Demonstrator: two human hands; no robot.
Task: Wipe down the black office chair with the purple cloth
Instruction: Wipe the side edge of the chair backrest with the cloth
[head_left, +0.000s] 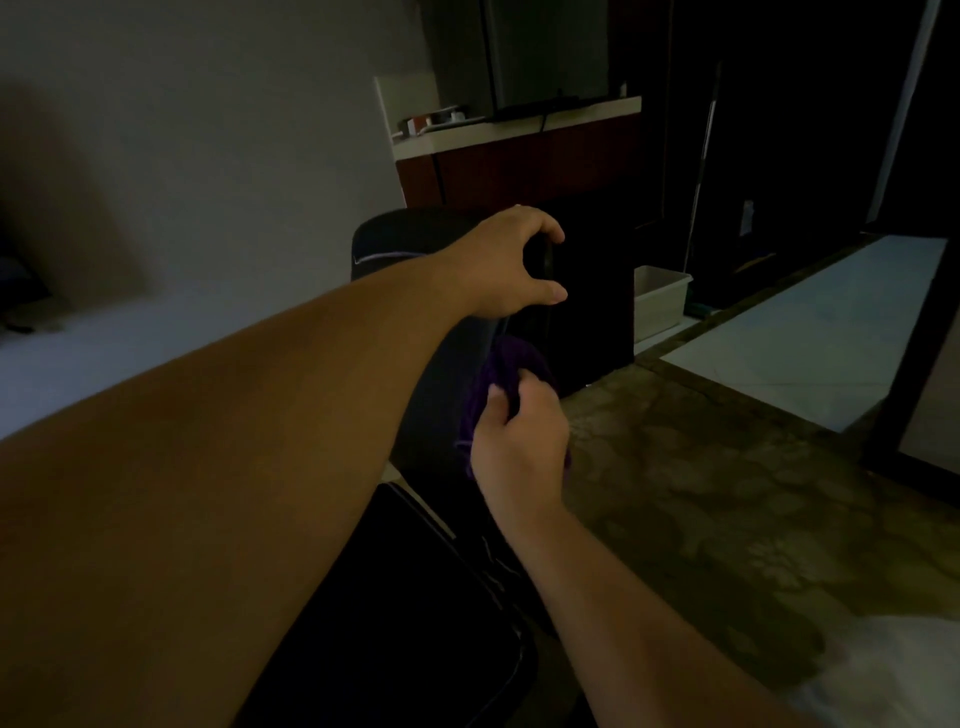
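Two hands of mine are on the work, in very dim light. My left hand (511, 260) reaches far forward and curls round the side edge of the black office chair (395, 234) near the top of its backrest. The fingers are hooked over and the thumb closes from below, so the dark edge sits in the narrow gap between them.

At 6 o'clock from that hand is my right hand (519, 441), fingers folded tightly into the purple cloth (511, 364). The cloth is bunched up, bulging out of my fist toward 12 o'clock, with a little hanging out at 9 o'clock. The wad lies against the same edge of the backrest, just beneath my left wrist. The room is too dark to tell how firmly it presses.

The chair's seat (415, 597) lies at 7 o'clock from my right hand. A white tub (662, 301) stands on the floor at 3 o'clock from my left hand, well apart from the chair. A counter (519, 127) runs along the wall at 12 o'clock. Patterned floor (727, 493) spreads toward 4 o'clock.
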